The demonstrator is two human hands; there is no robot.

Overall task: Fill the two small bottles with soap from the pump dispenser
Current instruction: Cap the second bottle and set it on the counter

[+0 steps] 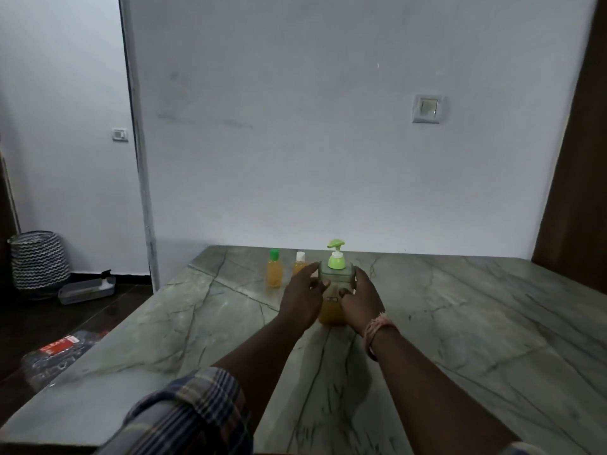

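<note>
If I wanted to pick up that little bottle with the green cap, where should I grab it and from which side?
Probably around the round orange body of the green-capped bottle, below the cap, coming from its left. It stands upright on the stone counter with open space on that side, while the white-capped bottle and the left hand crowd its right. The narrow cap offers less to hold.

Square clear plastic pump dispenser with lime-green pump head [336, 284]: upright on surface, orange soap low in body, near back edge. Small clear bottle with green cap [274, 269]: upright, orange soap inside, capped, left of dispenser. Small clear bottle with white cap [299, 264]: upright between them, lower part hidden.
</note>
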